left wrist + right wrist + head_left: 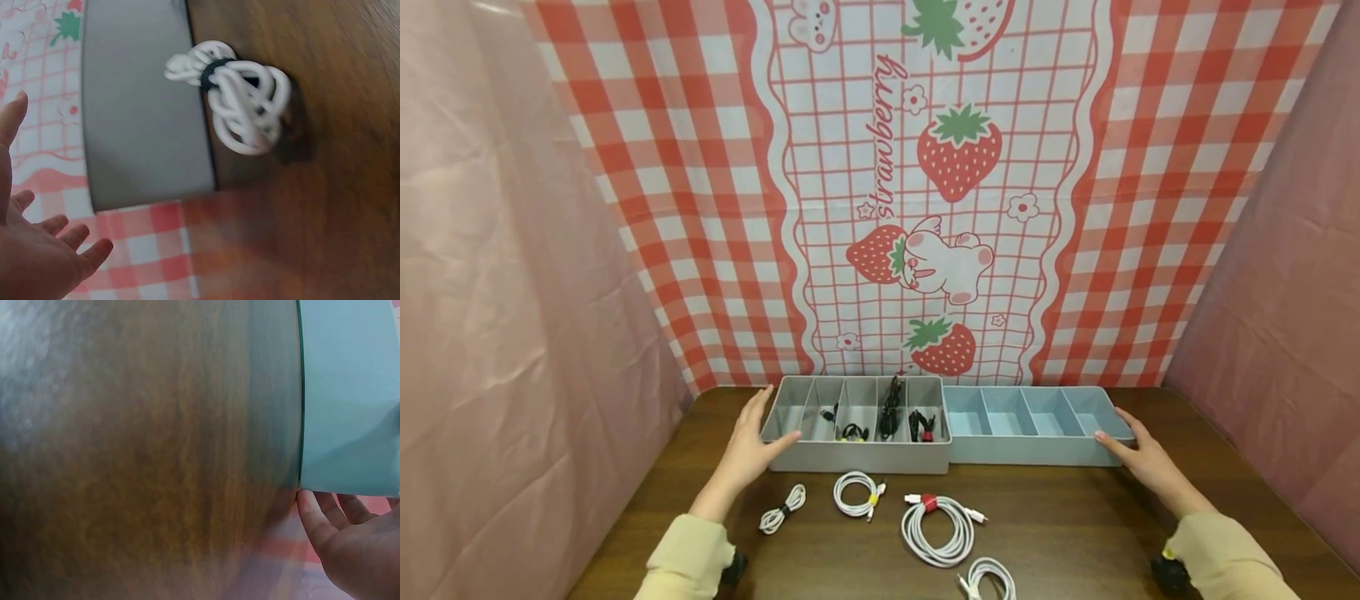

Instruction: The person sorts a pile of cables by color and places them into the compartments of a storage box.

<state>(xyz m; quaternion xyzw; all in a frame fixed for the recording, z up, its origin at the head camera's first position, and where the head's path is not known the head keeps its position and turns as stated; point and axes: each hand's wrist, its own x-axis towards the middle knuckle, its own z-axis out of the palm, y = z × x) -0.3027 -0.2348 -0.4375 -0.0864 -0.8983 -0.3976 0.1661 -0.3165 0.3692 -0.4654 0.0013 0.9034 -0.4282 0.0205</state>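
Note:
A grey divided organizer box [859,457] with several compartments stands end to end with a light blue divided box [1033,452]. Coiled black cables [891,408] lie in some of the grey compartments. My left hand [747,442] is at the grey box's left end, fingers spread; the left wrist view shows the fingers [75,236] apart from the box. At the blue box's right end, my right hand [1150,467] touches the end wall with extended fingers [315,519], its thumb near the front rim in the head view. The blue compartments I see hold nothing.
In front of the boxes on the brown wooden table [1060,533] lie coiled white cables: one with a black tie [783,509], one with a yellow tie [858,495], a larger one with a red tie [937,532], and another [988,578] at the frame's bottom. A strawberry-print cloth [955,250] hangs behind.

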